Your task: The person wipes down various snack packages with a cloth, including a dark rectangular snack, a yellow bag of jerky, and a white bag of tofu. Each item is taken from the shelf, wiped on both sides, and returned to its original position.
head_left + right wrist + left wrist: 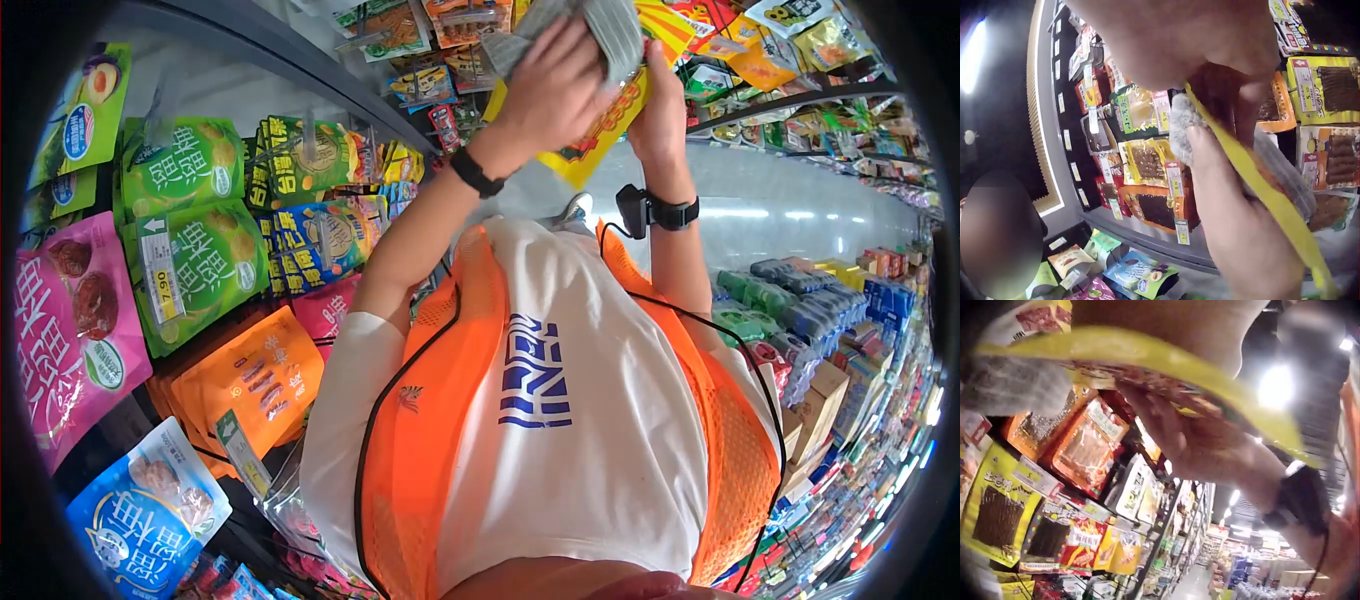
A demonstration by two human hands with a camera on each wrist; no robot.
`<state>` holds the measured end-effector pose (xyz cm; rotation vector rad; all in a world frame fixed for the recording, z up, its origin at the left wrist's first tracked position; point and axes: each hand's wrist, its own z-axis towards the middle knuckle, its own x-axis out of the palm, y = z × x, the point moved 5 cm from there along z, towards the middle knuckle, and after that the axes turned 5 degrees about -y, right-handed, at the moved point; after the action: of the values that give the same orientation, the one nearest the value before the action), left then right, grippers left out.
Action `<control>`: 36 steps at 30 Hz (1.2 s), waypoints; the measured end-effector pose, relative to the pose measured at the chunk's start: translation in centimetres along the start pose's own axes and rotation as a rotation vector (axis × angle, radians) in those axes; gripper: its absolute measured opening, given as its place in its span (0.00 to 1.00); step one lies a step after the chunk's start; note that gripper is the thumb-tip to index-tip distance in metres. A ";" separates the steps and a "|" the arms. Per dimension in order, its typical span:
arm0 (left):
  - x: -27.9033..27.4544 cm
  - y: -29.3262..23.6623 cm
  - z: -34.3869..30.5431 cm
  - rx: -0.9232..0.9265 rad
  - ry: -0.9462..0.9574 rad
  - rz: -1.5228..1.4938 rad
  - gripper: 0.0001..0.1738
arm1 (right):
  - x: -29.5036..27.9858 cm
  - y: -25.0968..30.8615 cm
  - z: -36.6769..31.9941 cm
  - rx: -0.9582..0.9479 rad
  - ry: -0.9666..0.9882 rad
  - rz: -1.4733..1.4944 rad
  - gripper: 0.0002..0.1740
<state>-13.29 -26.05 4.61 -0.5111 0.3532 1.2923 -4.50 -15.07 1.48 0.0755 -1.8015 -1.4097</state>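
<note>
A yellow package (580, 150) with red print is held up at the top of the head view. My left hand (560, 90) lies across its face, holding a grey cloth (615, 35) against it. My right hand (660, 115) grips the package's right edge. In the left wrist view the package (1129, 347) crosses edge-on, with the cloth (1016, 387) at the left and my right hand (1204, 444) behind its lower edge. The right wrist view shows my left hand (1241, 212) with its thumb on the cloth (1182, 125), beside the package's yellow edge (1260, 187).
Shelves at the left hold green bags (195, 260), orange bags (255, 375) and a blue bag (150, 510). More hanging snack packs (997, 512) are in front. Bottle packs (760, 300) and cartons (820, 405) stand across the aisle floor (760, 215) at the right.
</note>
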 end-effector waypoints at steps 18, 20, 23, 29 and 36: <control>0.2 -2.3 -4.8 -0.090 0.098 -0.033 0.26 | -1.0 2.6 0.1 0.004 -0.107 0.283 0.25; 0.4 -0.4 -6.6 -0.228 -0.001 0.003 0.26 | -1.7 3.1 0.2 -0.014 -0.094 0.352 0.25; -0.8 1.0 -6.5 -0.549 -0.213 -0.454 0.24 | -2.2 3.5 0.2 -0.065 -0.095 0.241 0.24; -0.7 3.3 -7.0 -0.838 -0.152 -0.775 0.18 | -2.4 3.6 -0.3 -0.141 -0.156 0.041 0.19; -0.1 2.8 -8.1 -0.940 -0.435 -0.963 0.18 | -1.4 -0.6 -1.9 -0.190 -0.012 -0.399 0.20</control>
<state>-15.77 -29.99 -2.61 -0.9922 -0.8410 0.5066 -2.62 -16.03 0.28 0.3433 -1.7136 -1.8575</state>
